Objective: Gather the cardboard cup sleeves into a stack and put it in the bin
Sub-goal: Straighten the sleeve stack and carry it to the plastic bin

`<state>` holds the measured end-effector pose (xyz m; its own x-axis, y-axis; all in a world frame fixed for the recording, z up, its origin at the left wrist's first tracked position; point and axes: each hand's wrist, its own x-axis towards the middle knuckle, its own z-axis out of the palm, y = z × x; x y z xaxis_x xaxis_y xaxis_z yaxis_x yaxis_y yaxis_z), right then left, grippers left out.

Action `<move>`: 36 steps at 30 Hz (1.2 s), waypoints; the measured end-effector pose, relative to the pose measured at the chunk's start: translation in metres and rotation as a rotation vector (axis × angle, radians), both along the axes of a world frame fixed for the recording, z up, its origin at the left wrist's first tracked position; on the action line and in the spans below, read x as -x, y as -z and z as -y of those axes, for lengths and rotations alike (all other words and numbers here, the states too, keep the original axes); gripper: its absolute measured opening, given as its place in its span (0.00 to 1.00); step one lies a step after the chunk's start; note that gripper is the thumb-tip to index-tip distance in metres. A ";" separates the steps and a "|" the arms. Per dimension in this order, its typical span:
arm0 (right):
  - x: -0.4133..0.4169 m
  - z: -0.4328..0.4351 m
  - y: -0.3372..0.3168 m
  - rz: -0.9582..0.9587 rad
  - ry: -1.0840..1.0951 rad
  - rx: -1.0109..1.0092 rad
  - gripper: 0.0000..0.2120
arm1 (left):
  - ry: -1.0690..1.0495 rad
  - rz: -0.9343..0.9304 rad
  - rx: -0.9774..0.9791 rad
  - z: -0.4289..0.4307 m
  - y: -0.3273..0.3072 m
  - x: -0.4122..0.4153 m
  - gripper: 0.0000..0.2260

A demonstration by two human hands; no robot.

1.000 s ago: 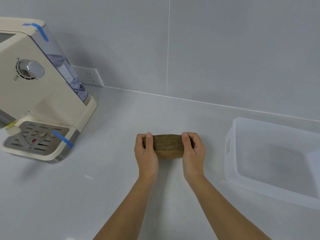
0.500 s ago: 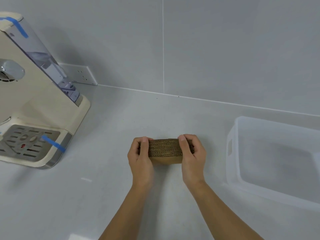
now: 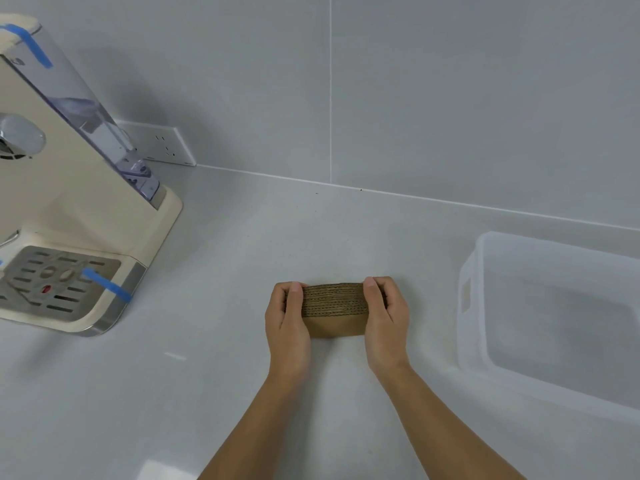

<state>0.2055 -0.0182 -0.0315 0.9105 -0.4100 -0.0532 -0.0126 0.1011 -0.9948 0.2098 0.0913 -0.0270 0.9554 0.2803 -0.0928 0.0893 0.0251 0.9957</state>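
Both hands grip a stack of cardboard cup sleeves [image 3: 334, 308] on edge over the grey table [image 3: 242, 393]: left hand [image 3: 287, 323] at one end, right hand [image 3: 386, 322] at the other. A clear plastic bin [image 3: 465, 296] sits to the right, a cream coffee machine [image 3: 69, 202] far left.

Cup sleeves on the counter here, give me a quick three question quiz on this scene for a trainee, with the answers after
1. True or false: the stack of sleeves already lies inside the bin.
2. Which hands hold the stack? A) left hand only B) right hand only C) both
3. Fill in: as the person sees it, the coffee machine stands to the ____ of the hands.

Key:
1. False. The stack is on the counter, left of the clear bin, which looks empty.
2. C. One hand grips each end of the stack.
3. Left, at the wall near the socket.
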 end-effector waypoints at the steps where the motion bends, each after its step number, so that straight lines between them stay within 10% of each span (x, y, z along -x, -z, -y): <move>1: -0.001 0.000 0.000 -0.002 0.003 -0.004 0.14 | 0.019 0.000 0.008 -0.001 -0.001 0.000 0.11; 5: -0.002 0.000 -0.001 -0.010 -0.003 0.013 0.14 | 0.254 0.033 0.003 -0.017 -0.005 0.003 0.09; 10: 0.000 0.002 -0.001 -0.020 -0.029 0.055 0.14 | 0.573 0.007 -0.144 -0.049 -0.002 0.008 0.29; 23: 0.014 0.019 -0.005 -0.034 -0.254 0.136 0.06 | 0.563 0.011 -0.168 -0.062 0.000 0.010 0.19; 36: 0.029 0.051 -0.002 -0.073 -0.454 0.167 0.26 | 0.534 0.005 -0.180 -0.061 -0.001 0.010 0.19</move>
